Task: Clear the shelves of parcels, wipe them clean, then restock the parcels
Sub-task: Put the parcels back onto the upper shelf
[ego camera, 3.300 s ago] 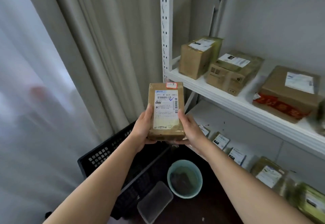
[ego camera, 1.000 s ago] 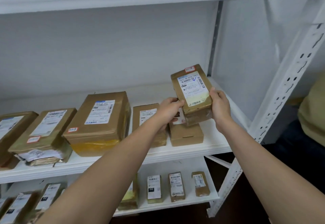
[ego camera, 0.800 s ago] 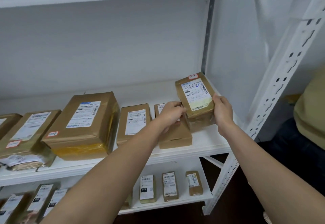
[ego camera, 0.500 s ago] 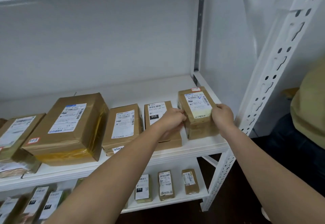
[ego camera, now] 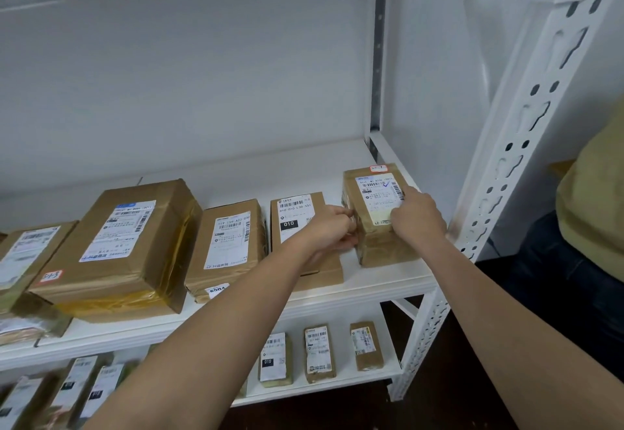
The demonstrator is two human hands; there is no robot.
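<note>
A small brown parcel (ego camera: 373, 193) with a white label and a red-edged sticker rests flat on the white shelf (ego camera: 364, 289) at its right end. My left hand (ego camera: 332, 228) presses against the parcel's left side. My right hand (ego camera: 417, 215) lies on its top right corner. Both hands still touch it. To its left stand three taped brown parcels in a row: one marked 010 (ego camera: 297, 218), a middle one (ego camera: 229, 244) and a large one (ego camera: 121, 244).
The white perforated upright (ego camera: 506, 159) rises just right of the parcel. A lower shelf (ego camera: 320, 390) holds several small parcels. More parcels sit at the far left (ego camera: 23, 254). A person in a yellow top (ego camera: 594, 200) stands at the right edge.
I carried the small parcel from the black crate area to the shelf. Over the last second it came down from mid-air and now lies flat at the shelf's right end.
</note>
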